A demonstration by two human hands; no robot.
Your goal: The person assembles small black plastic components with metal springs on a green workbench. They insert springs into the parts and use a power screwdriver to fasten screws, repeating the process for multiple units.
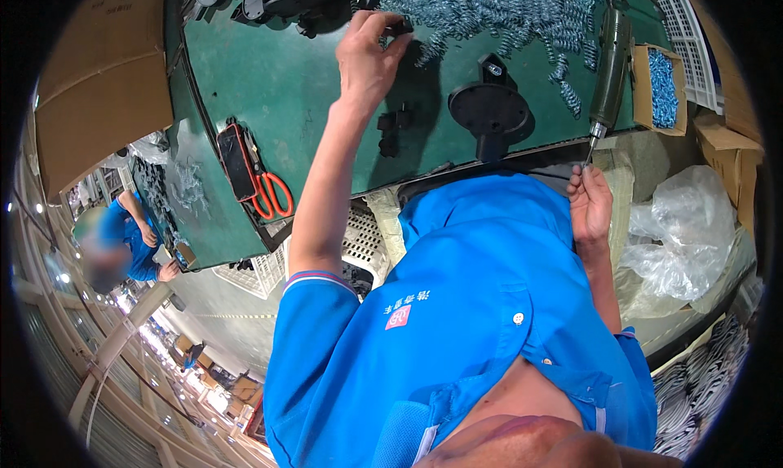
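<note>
Where coil springs (497,11) end, the left hand (371,50) pinches a black part (400,28). Below them, the right hand (590,203) pinches the screwdriver bit (591,148).

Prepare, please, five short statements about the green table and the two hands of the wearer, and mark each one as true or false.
1. The left hand holds a small black part. True.
2. The scissors have blue handles. False: the scissors have red-orange handles.
3. The bit of the power screwdriver points toward the right hand. True.
4. The phone lies to the right of the round black part. False: the phone lies to its left, next to the scissors.
5. The springs are heaped inside the small cardboard box. False: the springs lie loose on the table.
</note>
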